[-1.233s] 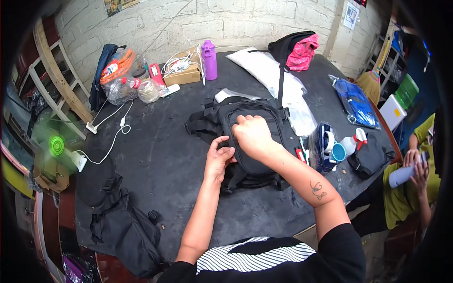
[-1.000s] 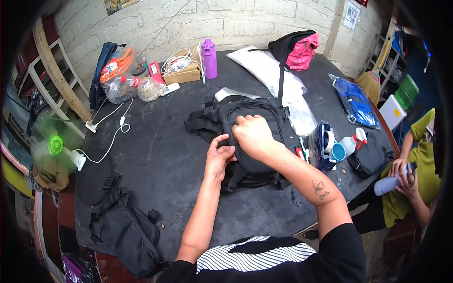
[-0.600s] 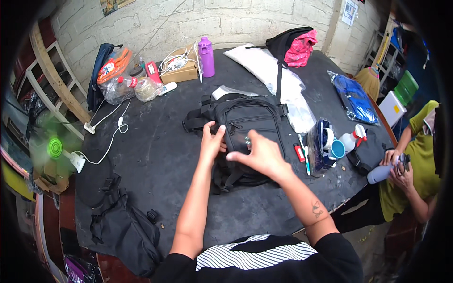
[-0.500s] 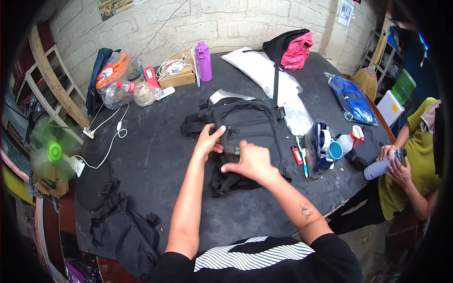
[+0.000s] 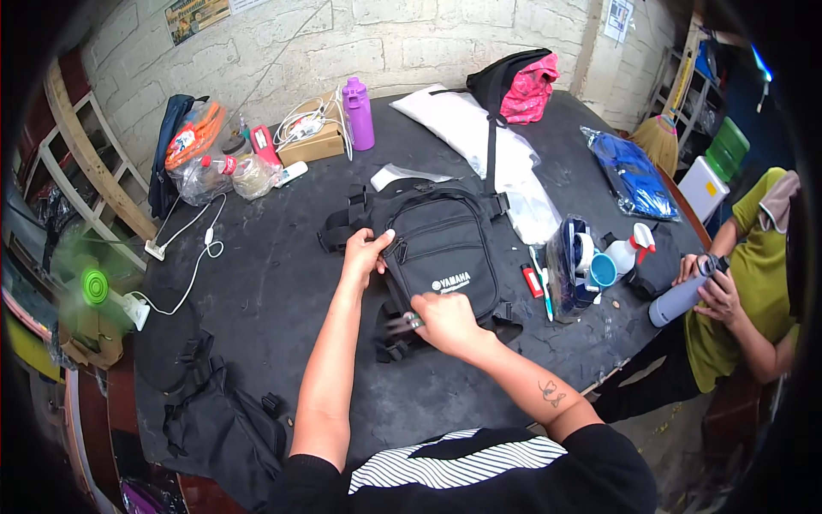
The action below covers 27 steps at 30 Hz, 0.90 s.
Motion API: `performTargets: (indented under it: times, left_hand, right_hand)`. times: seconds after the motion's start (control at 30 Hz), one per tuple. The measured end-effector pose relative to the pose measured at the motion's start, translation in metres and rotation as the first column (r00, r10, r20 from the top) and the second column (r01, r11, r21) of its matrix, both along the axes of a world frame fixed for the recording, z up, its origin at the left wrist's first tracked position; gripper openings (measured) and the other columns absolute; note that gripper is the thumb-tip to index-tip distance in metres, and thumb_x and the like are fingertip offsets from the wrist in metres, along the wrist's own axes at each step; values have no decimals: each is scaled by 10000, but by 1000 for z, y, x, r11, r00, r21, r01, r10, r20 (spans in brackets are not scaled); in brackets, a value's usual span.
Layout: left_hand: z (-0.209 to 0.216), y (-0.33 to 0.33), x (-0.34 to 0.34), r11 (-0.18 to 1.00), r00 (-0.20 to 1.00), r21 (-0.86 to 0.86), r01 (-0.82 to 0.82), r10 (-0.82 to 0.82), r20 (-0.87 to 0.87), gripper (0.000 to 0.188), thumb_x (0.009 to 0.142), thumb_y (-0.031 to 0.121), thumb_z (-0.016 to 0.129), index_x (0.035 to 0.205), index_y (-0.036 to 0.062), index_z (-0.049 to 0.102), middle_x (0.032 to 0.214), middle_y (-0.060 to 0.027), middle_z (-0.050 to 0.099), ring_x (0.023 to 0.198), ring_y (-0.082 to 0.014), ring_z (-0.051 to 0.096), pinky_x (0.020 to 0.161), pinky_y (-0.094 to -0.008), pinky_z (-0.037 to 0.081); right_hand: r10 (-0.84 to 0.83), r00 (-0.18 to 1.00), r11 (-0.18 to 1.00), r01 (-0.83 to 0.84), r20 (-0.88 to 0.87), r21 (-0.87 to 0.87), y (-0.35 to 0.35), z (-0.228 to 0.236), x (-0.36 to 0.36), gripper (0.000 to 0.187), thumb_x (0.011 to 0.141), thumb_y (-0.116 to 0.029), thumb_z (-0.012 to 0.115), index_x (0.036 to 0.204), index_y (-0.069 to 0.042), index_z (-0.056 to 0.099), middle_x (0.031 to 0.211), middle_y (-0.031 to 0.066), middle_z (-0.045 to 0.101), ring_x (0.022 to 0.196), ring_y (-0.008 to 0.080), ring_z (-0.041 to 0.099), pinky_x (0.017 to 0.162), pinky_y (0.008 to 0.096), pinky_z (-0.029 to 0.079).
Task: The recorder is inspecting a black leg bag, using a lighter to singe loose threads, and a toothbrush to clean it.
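One black bag [image 5: 445, 244] lies on the dark table [image 5: 265, 300], near its middle, front side up, and compared with half a second ago its front is seen much better. At that earlier moment the right hand [image 5: 447, 324] was over the lower front with the thumb stretched out; now it has come down to the lower edge, and its fingers are more curled. The left hand [image 5: 366, 252] stays at the left side of the bag, as before.

Because the right hand is lower, white lettering [image 5: 451, 281] with a small round emblem is visible on the bag (the thinner line under it is too small to read). On the wall [image 5: 342, 43] there are a printed poster [image 5: 197, 17] and a white sheet [image 5: 616, 19]; the sheet's print is too small to read.

The left hand is nearly closed and grasps the bag: its thumb presses on top, near the zip pull [image 5: 401, 251], and the fingers bend at the side. The right hand is clenched around a small metal tool [image 5: 405, 324], which points to the left and is blurred, so I cannot tell its exact kind. At the right, another person [image 5: 766, 291] holds a grey bottle [image 5: 670, 304] in both hands.
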State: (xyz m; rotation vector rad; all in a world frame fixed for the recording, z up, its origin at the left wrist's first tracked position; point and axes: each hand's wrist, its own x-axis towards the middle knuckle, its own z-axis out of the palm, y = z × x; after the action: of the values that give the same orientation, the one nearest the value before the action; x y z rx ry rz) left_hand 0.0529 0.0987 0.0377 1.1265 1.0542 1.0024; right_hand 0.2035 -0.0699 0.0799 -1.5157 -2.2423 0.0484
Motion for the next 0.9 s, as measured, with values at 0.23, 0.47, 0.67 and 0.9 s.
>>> performTargets:
  times: [0.23,0.47,0.67,0.9]
  left_hand:
    - [65,-39,37,585,866,811,-17,414,-280,376,825,234,672,1112,26,548,957,-108,570,844,-245,582,756,-336,484]
    - [21,-51,94,563,373,430,706,220,-901,486,933,504,419,1389,335,421,1517,-59,265,1430,-360,72,1101,-621,-17]
    - [46,-50,71,587,768,647,487,64,-637,450,850,291,636,1262,125,570,1429,-160,398,1377,-351,280,1129,-502,162]
    - [75,-166,-102,535,515,805,-258,781,-354,299,807,86,634,1105,61,644,1174,-124,593,1192,-288,504,1025,-388,367]
  right_hand:
    - [-528,602,824,534,-599,-188,-1,53,94,385,840,-338,666,717,14,570,613,102,580,612,144,562,577,326,444]
    - [-527,674,848,371,-519,-379,19,-27,124,418,731,-327,744,720,58,584,603,155,577,574,192,573,560,353,449]
    - [-370,370,929,163,-852,-333,17,-51,121,275,850,-251,688,783,-16,562,688,-15,558,675,57,499,613,237,404]
    - [-459,73,872,224,-885,-434,-33,-61,155,213,920,-307,587,932,-106,518,656,-80,403,508,17,344,433,198,248]
